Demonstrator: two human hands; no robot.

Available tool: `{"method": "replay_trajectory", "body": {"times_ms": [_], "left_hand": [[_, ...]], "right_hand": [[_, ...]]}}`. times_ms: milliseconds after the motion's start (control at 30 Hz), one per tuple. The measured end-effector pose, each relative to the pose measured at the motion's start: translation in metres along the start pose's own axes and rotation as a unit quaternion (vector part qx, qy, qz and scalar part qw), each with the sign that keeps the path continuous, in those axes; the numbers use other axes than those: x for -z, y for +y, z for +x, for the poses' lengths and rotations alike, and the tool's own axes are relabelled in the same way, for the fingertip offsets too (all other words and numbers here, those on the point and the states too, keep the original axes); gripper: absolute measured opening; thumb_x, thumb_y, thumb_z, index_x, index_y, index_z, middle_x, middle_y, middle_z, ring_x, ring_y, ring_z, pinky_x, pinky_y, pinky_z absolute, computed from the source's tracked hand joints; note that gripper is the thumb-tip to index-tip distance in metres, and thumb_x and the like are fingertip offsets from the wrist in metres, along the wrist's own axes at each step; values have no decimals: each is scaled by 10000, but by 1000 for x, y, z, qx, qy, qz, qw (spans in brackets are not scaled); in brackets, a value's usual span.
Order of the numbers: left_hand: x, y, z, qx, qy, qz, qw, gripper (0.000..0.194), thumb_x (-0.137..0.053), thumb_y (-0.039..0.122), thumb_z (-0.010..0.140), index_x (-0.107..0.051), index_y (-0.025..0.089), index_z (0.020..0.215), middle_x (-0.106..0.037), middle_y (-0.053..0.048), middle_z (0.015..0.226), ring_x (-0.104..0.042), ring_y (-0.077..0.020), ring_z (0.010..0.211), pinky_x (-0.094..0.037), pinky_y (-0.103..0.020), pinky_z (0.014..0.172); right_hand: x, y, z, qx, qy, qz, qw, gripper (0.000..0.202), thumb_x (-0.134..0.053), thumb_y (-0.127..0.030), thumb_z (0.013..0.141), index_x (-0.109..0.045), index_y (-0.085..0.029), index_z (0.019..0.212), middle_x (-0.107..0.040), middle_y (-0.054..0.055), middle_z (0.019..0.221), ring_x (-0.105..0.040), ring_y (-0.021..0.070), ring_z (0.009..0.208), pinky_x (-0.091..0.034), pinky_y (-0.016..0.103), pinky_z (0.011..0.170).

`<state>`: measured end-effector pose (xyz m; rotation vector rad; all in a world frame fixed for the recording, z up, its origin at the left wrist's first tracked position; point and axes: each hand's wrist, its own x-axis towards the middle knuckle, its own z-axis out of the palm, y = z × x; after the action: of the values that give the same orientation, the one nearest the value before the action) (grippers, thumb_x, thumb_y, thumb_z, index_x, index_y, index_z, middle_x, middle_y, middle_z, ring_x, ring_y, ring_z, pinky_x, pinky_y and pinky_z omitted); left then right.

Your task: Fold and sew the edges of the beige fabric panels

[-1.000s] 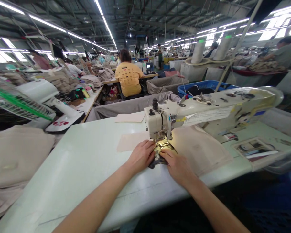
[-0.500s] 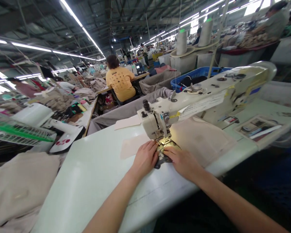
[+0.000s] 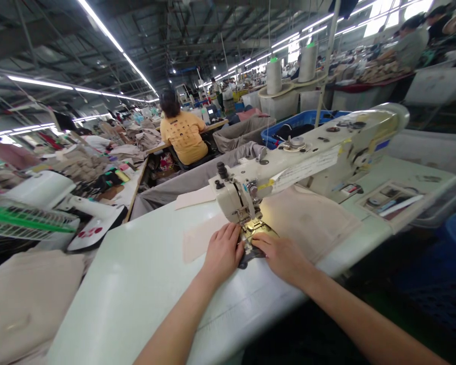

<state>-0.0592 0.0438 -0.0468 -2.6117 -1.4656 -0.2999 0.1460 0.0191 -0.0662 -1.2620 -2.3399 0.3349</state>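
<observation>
A sewing machine with a cream head stands on the pale green table, its lamp lighting the needle area. My left hand lies palm down, fingers stretched out beside the presser foot, over the edge of a beige fabric piece. To the right of the needle, my right hand has its fingers closed together, tips at the metal plate; what they pinch, if anything, is hidden. A larger beige fabric panel lies behind that hand, under the machine arm.
Another beige piece lies behind the machine head. A tool tray is set in the table at right. Stacked fabric and a white fan stand left. A person in yellow sits ahead, beyond a grey cloth-lined bin.
The view has shifted slightly, so the machine and table appear a little further left and lower. Both hands keep nearly the same place by the presser foot.
</observation>
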Motion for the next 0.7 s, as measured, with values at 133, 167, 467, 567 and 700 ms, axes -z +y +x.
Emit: {"method": "replay_trajectory", "body": {"times_ms": [133, 167, 467, 567, 700], "left_hand": [[11, 0, 4, 23, -14, 23, 999, 316, -507, 337, 983, -590, 188, 1249, -639, -124, 1226, -571, -291, 1124, -505, -462, 926], [14, -1, 4, 30, -19, 23, 999, 279, -490, 314, 989, -612, 184, 1204, -647, -116, 1166, -583, -281, 1072, -511, -449, 905], [24, 18, -17, -18, -65, -61, 996, 270, -490, 148, 914, -639, 199, 1134, -616, -98, 1106, -584, -245, 1003, -526, -387, 843], [21, 29, -17, -7, -53, -32, 998, 276, -495, 185, 938, -595, 200, 1195, -598, -110, 1212, -552, -266, 1078, -518, -422, 860], [16, 32, -11, 2, -57, -16, 998, 273, -477, 221, 971, -578, 164, 1218, -600, -114, 1245, -538, -285, 1121, -508, -442, 877]], "right_hand": [[2, 0, 1, -5, -10, 2, 1000, 433, -427, -54, 912, -667, -197, 1242, -662, 96, 1305, -653, 216, 1127, -536, 352, 962], [3, 0, 1, -6, -14, 3, 1000, 437, -426, -49, 907, -667, -192, 1242, -661, 96, 1306, -652, 217, 1131, -534, 352, 964], [9, -3, -9, 22, 6, 75, 997, 319, -564, -140, 872, -674, -215, 1161, -676, 64, 1279, -662, 202, 1104, -520, 318, 966], [10, -6, -14, 23, -24, 51, 998, 293, -566, -172, 881, -674, -209, 1150, -668, 73, 1296, -686, 217, 1058, -541, 326, 909], [13, -7, -14, 7, -59, 14, 998, 361, -543, -119, 854, -660, -189, 1188, -639, 83, 1350, -685, 237, 1070, -542, 353, 913]]}}
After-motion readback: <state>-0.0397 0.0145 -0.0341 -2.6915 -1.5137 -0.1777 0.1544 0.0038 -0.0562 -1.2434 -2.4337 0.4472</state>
